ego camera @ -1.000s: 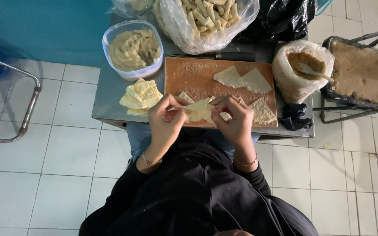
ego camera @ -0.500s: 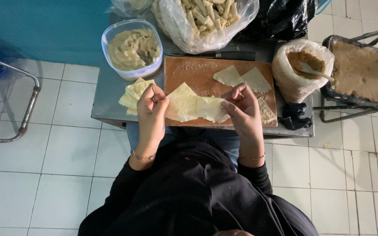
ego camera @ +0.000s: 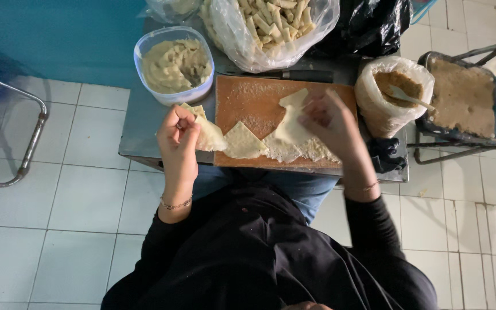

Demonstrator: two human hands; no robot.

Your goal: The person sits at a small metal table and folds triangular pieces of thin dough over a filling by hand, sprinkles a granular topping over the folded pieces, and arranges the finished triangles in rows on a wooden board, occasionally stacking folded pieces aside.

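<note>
My left hand hovers at the left edge of a wooden cutting board, fingers curled on the stack of thin pale wrapper sheets lying there. My right hand is over the board's right part, pinching a thin wrapper sheet that hangs lifted and folded. A triangular wrapper piece lies flat on the board's near edge, and more pieces lie under my right hand.
A tub of pale filling stands at the back left of the small grey table. A plastic bag of rolled pieces, a knife, a bag of brown crumbs with a spoon and a crumb tray sit around.
My hands have moved apart. The right hand has carried a wrapper sheet up and to the right over the board. The left hand has stayed at the stack by the board's left edge.
</note>
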